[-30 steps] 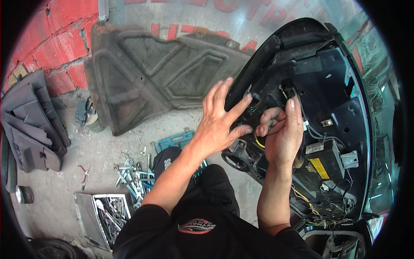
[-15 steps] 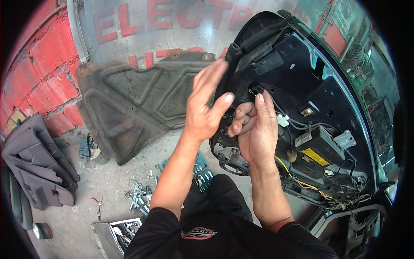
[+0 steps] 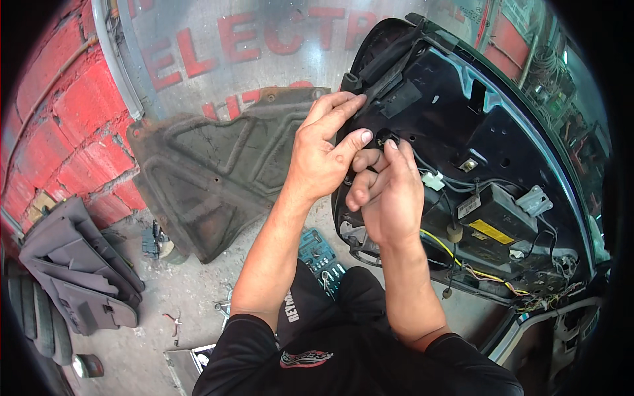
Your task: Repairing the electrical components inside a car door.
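A dark car door (image 3: 456, 119) stands upright in front of me with its inner metal and wiring exposed. My left hand (image 3: 327, 148) is at its left edge, fingers extended and thumb apart, fingertips against the dark rim. Beside it my right hand (image 3: 389, 195) has its palm turned up and fingers curled. Its thumb reaches onto a small black fitting (image 3: 384, 135) in a door hole; whatever those fingers grip is hidden. To their right are a white connector (image 3: 433, 180), a black module (image 3: 495, 211) with a yellow label, and a yellow wire (image 3: 441, 244).
A worn, moulded liner (image 3: 211, 171) leans against a metal sheet (image 3: 251, 39). Grey trim panels (image 3: 79, 264) rest by the red brick wall (image 3: 86, 112). On the concrete floor lie a teal socket case (image 3: 317, 257), red-handled pliers (image 3: 173, 327) and a metal toolbox (image 3: 185, 366).
My head view has shifted, bringing more of the metal sheet into view. My left hand's fingers have come onto the door's edge, closer to my right hand, which stays at the black fitting.
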A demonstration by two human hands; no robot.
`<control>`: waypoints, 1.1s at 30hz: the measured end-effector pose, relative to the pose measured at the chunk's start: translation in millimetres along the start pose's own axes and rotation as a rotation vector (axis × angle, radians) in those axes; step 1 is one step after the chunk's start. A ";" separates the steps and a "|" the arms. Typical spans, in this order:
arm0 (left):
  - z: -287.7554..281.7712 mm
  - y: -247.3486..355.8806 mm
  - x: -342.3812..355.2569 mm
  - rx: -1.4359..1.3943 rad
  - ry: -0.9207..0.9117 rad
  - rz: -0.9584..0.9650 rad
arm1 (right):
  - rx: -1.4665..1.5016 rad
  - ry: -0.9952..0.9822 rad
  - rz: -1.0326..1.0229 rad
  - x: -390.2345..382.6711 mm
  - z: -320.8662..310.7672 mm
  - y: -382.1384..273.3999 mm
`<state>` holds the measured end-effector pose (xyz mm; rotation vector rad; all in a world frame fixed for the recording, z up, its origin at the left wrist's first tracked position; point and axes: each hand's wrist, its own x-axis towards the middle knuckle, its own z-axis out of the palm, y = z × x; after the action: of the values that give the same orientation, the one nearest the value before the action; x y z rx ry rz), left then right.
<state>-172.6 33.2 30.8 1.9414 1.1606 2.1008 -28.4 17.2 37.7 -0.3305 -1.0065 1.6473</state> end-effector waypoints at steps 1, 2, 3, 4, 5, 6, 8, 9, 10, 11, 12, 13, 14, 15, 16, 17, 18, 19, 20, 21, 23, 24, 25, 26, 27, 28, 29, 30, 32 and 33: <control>-2.7 -1.2 1.9 0.005 -0.041 0.017 | 0.114 -0.060 0.067 3.5 -3.7 -2.7; -3.3 -1.2 3.7 0.007 -0.051 0.024 | 0.214 -0.123 0.107 7.6 -7.3 -4.2; -3.9 -0.8 4.8 -0.018 -0.063 0.003 | 0.223 -0.122 0.097 8.9 -8.2 -5.1; -3.9 -0.8 5.8 -0.043 -0.075 -0.020 | 0.230 -0.108 0.133 9.7 -7.7 -6.3; -3.7 -1.5 5.8 -0.038 -0.086 -0.017 | 0.239 -0.094 0.172 10.2 -7.3 -7.0; -2.5 -2.6 5.7 -0.053 -0.082 -0.017 | 0.245 -0.119 0.178 12.0 -8.4 -9.9; -1.3 -4.1 6.7 -0.070 -0.099 -0.023 | 0.226 -0.114 0.186 14.9 -4.7 -17.2; -1.8 -5.5 8.4 -0.101 -0.102 -0.019 | 0.197 -0.113 0.200 15.4 -3.4 -21.2; -1.8 -7.4 9.8 -0.133 -0.105 -0.016 | 0.202 -0.078 0.199 16.0 -0.3 -22.7; -3.1 -9.2 11.6 -0.123 -0.094 -0.007 | 0.213 -0.068 0.192 17.2 1.4 -21.1; -5.2 -9.7 12.0 -0.126 -0.097 -0.015 | 0.186 -0.070 0.186 18.0 2.9 -19.6; -6.4 -9.7 12.1 -0.129 -0.098 -0.023 | 0.158 -0.072 0.181 17.7 4.2 -18.1; -5.6 -9.2 12.8 -0.132 -0.109 -0.021 | 0.159 -0.066 0.176 17.9 5.1 -17.4; -5.3 -7.6 12.6 -0.134 -0.113 -0.041 | 0.163 -0.061 0.169 19.2 4.1 -17.6; -5.0 -7.3 13.5 -0.136 -0.116 -0.061 | 0.168 -0.067 0.161 20.7 2.7 -17.7; -4.3 -7.6 13.6 -0.136 -0.119 -0.061 | 0.173 -0.075 0.159 20.7 1.0 -17.1; -3.0 -8.0 13.6 -0.149 -0.117 -0.048 | 0.175 -0.073 0.158 20.6 -1.3 -16.6; -2.5 -8.5 13.6 -0.162 -0.114 -0.035 | 0.185 -0.107 0.153 20.4 -4.0 -16.2; -2.6 -10.2 14.1 -0.165 -0.117 -0.036 | 0.195 -0.139 0.146 21.0 -5.7 -15.9; -3.2 -12.0 14.2 -0.163 -0.122 -0.029 | 0.195 -0.136 0.144 21.1 -5.5 -15.7; -3.9 -14.0 13.9 -0.165 -0.129 -0.023 | 0.215 -0.170 0.134 20.5 -3.5 -15.8; -4.1 -13.4 13.6 -0.169 -0.125 -0.036 | 0.215 -0.165 0.133 20.7 -2.6 -16.2; -4.2 -13.3 14.2 -0.173 -0.121 -0.049 | 0.219 -0.173 0.129 21.0 -1.8 -16.6; -3.9 -13.9 14.5 -0.176 -0.122 -0.053 | 0.223 -0.180 0.127 20.8 -2.4 -16.5; -3.9 -14.8 15.5 -0.183 -0.117 -0.029 | 0.222 -0.175 0.129 21.3 -3.8 -14.8; -4.0 -15.6 16.5 -0.190 -0.113 -0.004 | 0.204 -0.215 0.112 22.5 -5.8 -12.2; -2.9 -16.7 16.8 -0.195 -0.116 -0.009 | 0.186 -0.251 0.093 23.2 -8.7 -9.9; -1.8 -17.5 17.2 -0.202 -0.116 -0.009 | 0.185 -0.244 0.094 24.9 -11.5 -8.7; -2.1 -17.8 17.2 -0.183 -0.119 -0.018 | 0.172 -0.273 0.091 27.9 -15.5 -7.7; -2.4 -17.7 15.9 -0.183 -0.121 -0.021 | 0.174 -0.270 0.092 26.7 -15.9 -8.8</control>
<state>-185.8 52.8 34.6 1.9338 0.9276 1.9703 -20.9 48.3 42.3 -0.0382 -1.0487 1.8841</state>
